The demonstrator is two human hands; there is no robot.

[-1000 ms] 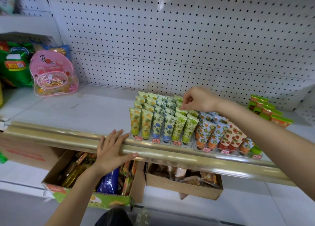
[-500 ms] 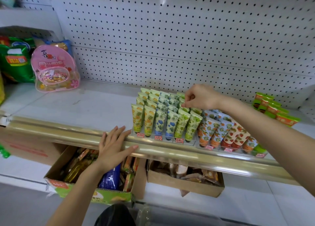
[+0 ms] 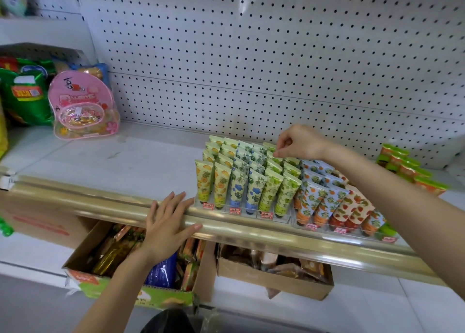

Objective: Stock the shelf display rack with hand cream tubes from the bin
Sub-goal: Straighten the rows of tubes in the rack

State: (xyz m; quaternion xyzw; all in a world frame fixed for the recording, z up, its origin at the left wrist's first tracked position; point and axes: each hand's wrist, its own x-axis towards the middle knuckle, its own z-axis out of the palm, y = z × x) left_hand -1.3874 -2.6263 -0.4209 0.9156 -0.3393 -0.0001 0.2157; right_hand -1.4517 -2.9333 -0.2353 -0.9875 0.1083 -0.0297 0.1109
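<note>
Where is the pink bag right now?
In the head view, the pink bag stands far left on the shelf, just right of the green snack packets.

The tubes [image 3: 247, 181] stand in the rack [image 3: 241, 210] on the shelf [image 3: 125, 161], boxes [image 3: 274, 280] below, bags [image 3: 83, 106] left.

The white shelf [image 3: 151, 156] is edged with a gold rail [image 3: 88, 199]. On it are set display racks [image 3: 286, 219] — also a pink pouch [image 3: 83, 106].
</note>
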